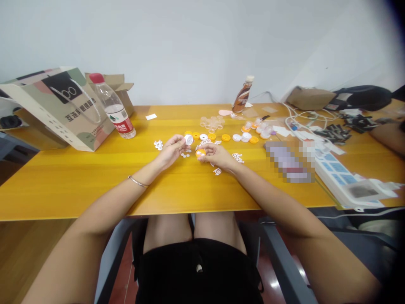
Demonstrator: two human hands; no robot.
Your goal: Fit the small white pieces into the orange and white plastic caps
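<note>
Past the near edge of the table (79, 181), my left hand (173, 150) pinches a white cap (189, 139), my right hand (219, 154) an orange cap (200, 153).

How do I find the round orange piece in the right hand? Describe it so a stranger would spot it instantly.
Find the long wooden table and follow the right forearm to the right hand. Pinched there is a round orange piece with whitish patches on its face. Unlike the orange and white discs in the row beyond, it is the only orange one in a hand.
</note>
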